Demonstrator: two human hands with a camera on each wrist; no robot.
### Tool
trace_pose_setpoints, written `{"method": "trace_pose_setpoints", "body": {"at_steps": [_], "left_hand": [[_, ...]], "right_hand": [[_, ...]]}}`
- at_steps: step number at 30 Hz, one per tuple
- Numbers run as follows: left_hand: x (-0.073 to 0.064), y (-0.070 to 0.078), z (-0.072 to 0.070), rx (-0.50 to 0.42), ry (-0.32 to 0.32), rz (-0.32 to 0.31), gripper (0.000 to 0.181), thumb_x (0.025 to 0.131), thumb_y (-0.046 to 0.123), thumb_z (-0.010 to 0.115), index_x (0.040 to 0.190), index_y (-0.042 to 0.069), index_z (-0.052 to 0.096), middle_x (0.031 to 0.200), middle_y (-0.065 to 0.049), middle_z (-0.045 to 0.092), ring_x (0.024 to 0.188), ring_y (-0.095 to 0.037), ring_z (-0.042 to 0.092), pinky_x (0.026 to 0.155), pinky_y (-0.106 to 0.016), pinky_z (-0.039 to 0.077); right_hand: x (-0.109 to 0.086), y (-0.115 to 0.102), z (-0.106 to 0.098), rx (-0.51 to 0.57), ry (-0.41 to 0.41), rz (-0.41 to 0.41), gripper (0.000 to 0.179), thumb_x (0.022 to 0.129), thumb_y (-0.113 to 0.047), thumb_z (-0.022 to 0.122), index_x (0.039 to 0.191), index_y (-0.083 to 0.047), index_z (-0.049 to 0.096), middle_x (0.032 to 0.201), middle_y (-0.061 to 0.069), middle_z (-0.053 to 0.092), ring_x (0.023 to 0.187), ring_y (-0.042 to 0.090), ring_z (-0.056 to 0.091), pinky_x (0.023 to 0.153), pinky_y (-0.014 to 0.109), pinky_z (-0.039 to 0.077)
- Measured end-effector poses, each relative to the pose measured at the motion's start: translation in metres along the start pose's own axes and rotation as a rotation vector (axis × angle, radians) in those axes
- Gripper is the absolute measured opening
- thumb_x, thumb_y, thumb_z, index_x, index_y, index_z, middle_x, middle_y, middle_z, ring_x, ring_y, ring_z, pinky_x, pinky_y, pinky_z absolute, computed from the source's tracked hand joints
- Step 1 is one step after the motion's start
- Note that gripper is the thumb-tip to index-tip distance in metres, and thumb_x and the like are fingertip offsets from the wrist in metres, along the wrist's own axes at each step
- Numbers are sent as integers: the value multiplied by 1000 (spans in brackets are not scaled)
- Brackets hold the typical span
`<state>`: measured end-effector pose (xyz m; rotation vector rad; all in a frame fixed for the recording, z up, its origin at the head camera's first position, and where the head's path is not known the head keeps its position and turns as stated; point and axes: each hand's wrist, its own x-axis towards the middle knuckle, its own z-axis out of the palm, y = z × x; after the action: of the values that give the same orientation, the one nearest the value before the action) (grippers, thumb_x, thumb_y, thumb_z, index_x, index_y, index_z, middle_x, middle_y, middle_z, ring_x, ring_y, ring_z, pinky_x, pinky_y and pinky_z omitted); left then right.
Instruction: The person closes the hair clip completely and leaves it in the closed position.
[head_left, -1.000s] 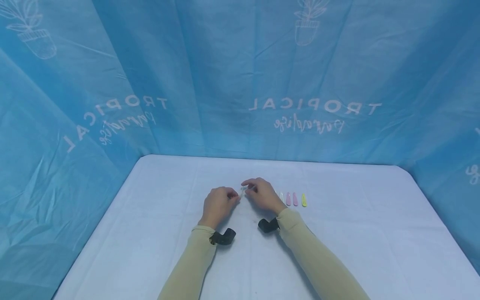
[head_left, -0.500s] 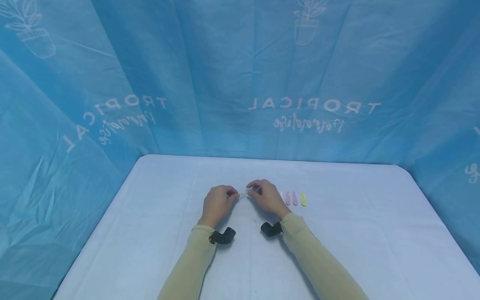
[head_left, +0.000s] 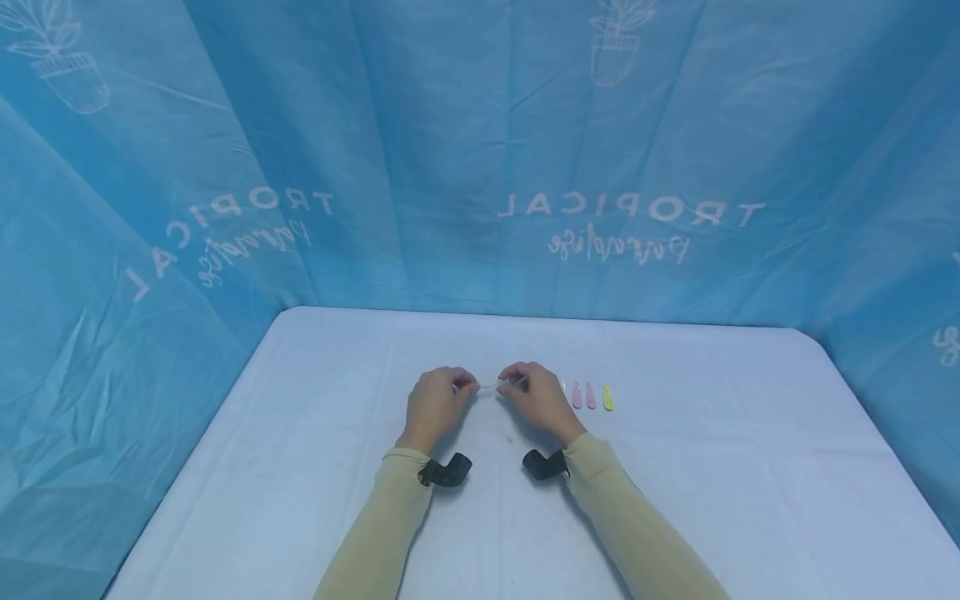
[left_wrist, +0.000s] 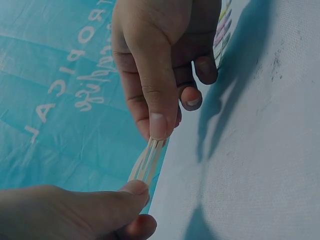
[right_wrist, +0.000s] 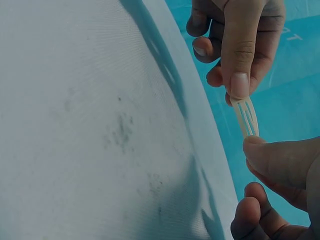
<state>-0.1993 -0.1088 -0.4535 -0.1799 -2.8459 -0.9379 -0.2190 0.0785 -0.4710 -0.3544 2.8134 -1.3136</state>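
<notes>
A cream snap hair clip (left_wrist: pixel 146 162) with slots along its length is held between the two hands above the white table. The left hand (head_left: pixel 437 408) pinches one end between thumb and index finger; its thumb (left_wrist: pixel 107 210) shows large in the left wrist view. At the opposite end, the right hand (head_left: pixel 538 402) grips the clip with thumb and fingertips, the other fingers loosely bent. In the right wrist view, the clip's slotted middle (right_wrist: pixel 246 117) shows between both thumbs, while its ends are hidden under the fingertips.
Right of the right hand, two pink hair clips (head_left: pixel 577 395) and a yellow hair clip (head_left: pixel 608 397) lie in a row on the white tablecloth (head_left: pixel 675 467). A pale clip (head_left: pixel 563 387) is partly hidden by that hand. A blue printed curtain (head_left: pixel 450 167) surrounds the table.
The right hand has shifted slightly right and toward the body, and its fingertips have closed on the clip. The clip has turned from slanted to nearly level. The left hand has barely moved.
</notes>
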Motion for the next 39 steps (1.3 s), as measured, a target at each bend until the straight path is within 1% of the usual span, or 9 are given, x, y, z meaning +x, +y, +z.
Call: {"method": "trace_pose_setpoints", "body": {"at_steps": [5,12,18,25,34,39], "left_hand": [[1,0,1,3,9,-4,11,93,22,73,99,13,78,86,1,71,63,-11,51,60,-28,44],[1,1,2,4,12,-16,13,94,23,73,101,14,78,90,0,72,67,-12,54,64,-30,47],[1,2,3,-6,23,-30,12,93,23,73,100,14,78,88,0,71,67,-12,55,64,-31,47],[2,-1,5,-25,43,-28,12,93,24,74,99,15,78,85,2,70,67,-11,55,63,-30,46],[3,-2,6,-37,50,-29,14,94,25,73,102,14,76,84,2,69,67,-12,55,63,-30,46],[3,-1,6,-40,56,-26,14,94,25,73,101,14,77,83,1,69,66,-12,54,63,-30,46]], "right_hand": [[-2,-2,-1,14,19,-6,14,93,-19,71,103,-9,71,96,5,64,87,21,59,82,41,48],[-5,-2,1,24,50,-25,11,93,-16,72,100,-8,71,93,4,64,83,19,59,78,38,48],[-6,-1,5,51,70,-34,8,92,-14,73,97,-8,70,90,4,63,79,17,58,75,36,47],[-7,0,8,65,93,-67,6,91,-13,74,94,-8,71,89,3,63,79,17,58,75,35,47],[-7,3,13,82,114,-114,6,90,-13,75,92,-9,71,87,2,62,79,16,58,76,36,47],[-7,3,14,84,118,-95,6,91,-14,74,93,-9,71,89,3,63,81,17,59,78,36,48]]}}
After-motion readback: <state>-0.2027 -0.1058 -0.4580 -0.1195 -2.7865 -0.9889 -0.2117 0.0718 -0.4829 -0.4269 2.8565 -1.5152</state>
